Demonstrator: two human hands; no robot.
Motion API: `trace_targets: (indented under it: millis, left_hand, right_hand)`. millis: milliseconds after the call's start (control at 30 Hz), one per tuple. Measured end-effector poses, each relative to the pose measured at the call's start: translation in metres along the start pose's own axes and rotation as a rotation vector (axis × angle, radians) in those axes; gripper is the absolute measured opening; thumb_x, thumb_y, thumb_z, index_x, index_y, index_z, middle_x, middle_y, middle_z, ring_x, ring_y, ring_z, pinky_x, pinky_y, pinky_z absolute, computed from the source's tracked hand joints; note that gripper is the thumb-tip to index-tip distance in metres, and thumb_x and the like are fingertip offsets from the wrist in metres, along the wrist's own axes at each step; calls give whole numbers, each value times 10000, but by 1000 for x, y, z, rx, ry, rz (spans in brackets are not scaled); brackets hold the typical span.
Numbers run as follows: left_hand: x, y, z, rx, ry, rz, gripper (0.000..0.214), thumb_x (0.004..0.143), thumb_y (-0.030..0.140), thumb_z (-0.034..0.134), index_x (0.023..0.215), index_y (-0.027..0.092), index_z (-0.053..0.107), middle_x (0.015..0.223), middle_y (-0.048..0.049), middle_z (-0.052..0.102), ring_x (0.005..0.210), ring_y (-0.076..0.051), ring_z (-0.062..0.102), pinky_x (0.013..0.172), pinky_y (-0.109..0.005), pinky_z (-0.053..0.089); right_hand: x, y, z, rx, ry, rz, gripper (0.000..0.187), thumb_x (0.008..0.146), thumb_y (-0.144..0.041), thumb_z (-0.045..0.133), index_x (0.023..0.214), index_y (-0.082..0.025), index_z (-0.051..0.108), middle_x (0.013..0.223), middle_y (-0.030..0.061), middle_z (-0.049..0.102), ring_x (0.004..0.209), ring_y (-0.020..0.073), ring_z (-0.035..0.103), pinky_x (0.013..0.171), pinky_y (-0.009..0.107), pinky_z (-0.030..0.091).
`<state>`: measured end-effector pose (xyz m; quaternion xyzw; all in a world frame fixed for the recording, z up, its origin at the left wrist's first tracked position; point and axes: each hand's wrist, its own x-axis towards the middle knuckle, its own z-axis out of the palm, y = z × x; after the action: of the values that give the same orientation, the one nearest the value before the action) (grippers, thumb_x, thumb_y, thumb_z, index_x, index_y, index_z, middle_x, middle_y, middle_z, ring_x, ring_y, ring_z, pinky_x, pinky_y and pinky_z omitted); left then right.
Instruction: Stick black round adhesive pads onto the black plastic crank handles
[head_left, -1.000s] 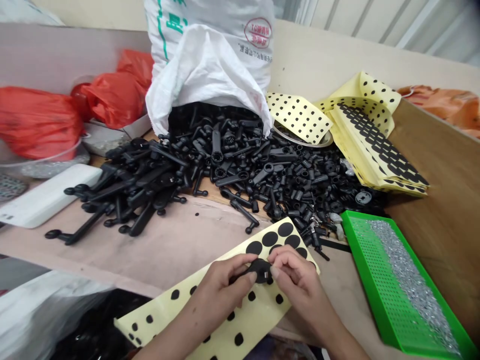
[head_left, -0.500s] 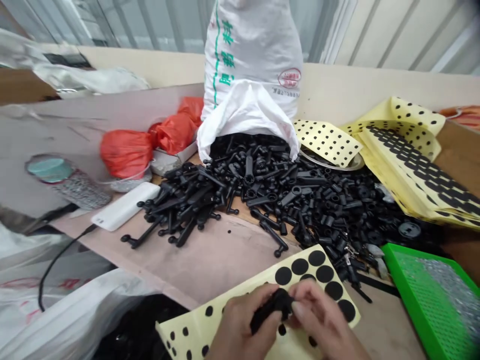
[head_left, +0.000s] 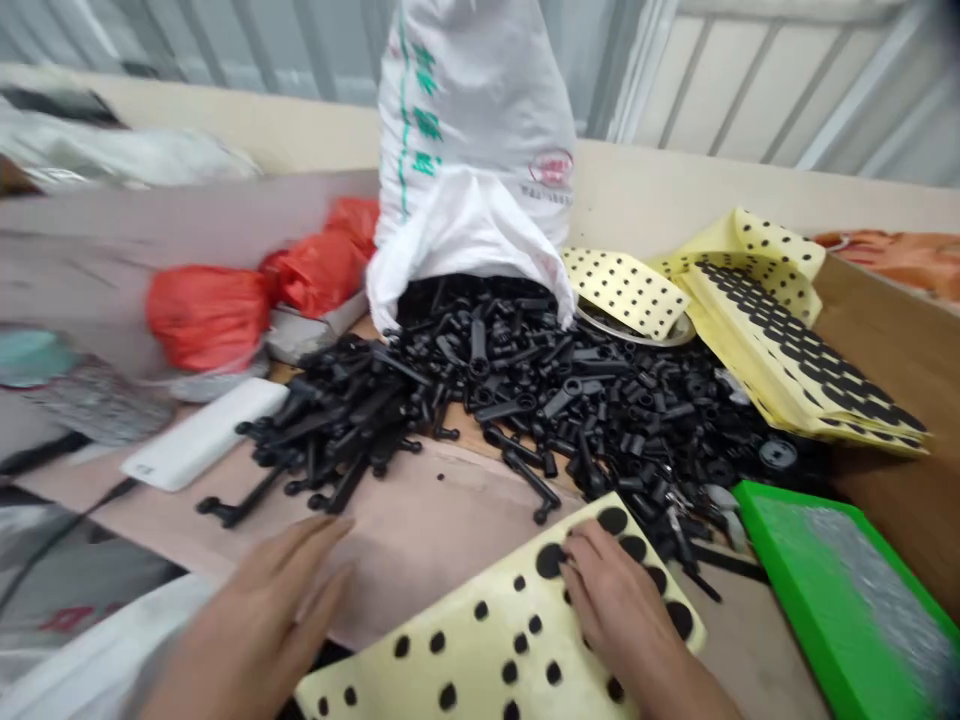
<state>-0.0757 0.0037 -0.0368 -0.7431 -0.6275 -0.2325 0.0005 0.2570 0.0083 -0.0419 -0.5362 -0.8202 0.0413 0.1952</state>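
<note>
**Nothing in the grip**

One white woven sack (head_left: 472, 100) stands far ahead of the hands, its mouth on a single heap of black plastic levers and bushings (head_left: 525, 380) on the plywood bench (head_left: 420, 540). Two red plastic bags (head_left: 206, 318) lie beyond the left hand (head_left: 247, 630), which is flat, open and empty on the bench. The right hand (head_left: 622, 610), also empty with fingers spread, touches a yellow backing sheet (head_left: 480, 640) dotted with round black pads (head_left: 550, 560). One green perforated tray (head_left: 832, 600) sits just right of it.
</note>
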Motion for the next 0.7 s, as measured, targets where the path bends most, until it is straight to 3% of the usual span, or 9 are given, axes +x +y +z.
trace_targets:
  millis: [67, 167, 233, 333, 433, 567, 700]
  left_hand:
    - [26, 3, 2, 165, 45, 34, 376, 874, 346, 401, 1144, 152, 575, 1202, -148, 589, 1090, -294, 558, 930, -423, 447]
    - [62, 11, 7, 390, 40, 39, 356, 883, 232, 378, 1162, 115, 566, 1182, -150, 601, 1031, -265, 580, 875, -381, 481]
    - [78, 17, 11, 456, 9, 28, 341, 876, 189, 397, 1155, 119, 578, 1101, -134, 637, 938, -255, 604, 780, -352, 506]
    - [87, 26, 15, 458, -47, 31, 320, 864, 166, 412, 1114, 120, 608, 917, -117, 674, 840, -272, 603, 680, -345, 491]
    - [88, 31, 17, 430, -110, 39, 305, 873, 201, 404, 1080, 118, 612, 857, -122, 668, 839, -293, 586, 699, -360, 463]
    - [98, 33, 16, 447, -150, -17, 336, 905, 347, 352, 1012, 134, 588, 835, -126, 644, 837, -317, 576, 658, -359, 437]
    - [99, 38, 11, 456, -167, -83, 267, 900, 321, 336, 930, 177, 558, 832, -99, 653, 870, -300, 586, 616, -325, 417]
  right_hand:
    - [-2, 7, 17, -153, 131, -62, 184, 858, -118, 374, 904, -177, 543, 855, 117, 618, 714, 253, 618, 574, 339, 500]
    - [-5, 23, 36, -249, 177, -247, 180, 846, -159, 443, 1002, -170, 533, 912, 119, 646, 685, 234, 625, 532, 297, 505]
    - [-5, 27, 39, -276, 197, -267, 189, 836, -143, 443, 1005, -173, 524, 905, 110, 648, 667, 225, 623, 516, 291, 498]
    - [-3, 15, 28, -219, 137, -127, 143, 847, -138, 410, 928, -199, 511, 890, 93, 626, 714, 227, 618, 565, 308, 499]
    - [2, -2, 13, -141, 31, 21, 132, 845, -137, 377, 839, -209, 487, 839, 78, 592, 715, 223, 589, 589, 326, 488]
    - [6, -8, 6, -90, -44, 83, 113, 836, -124, 388, 865, -194, 472, 856, 77, 568, 735, 222, 567, 605, 334, 480]
    - [3, -6, 8, -47, -26, 112, 120, 851, -140, 400, 940, -185, 467, 935, 96, 558, 779, 227, 565, 615, 335, 479]
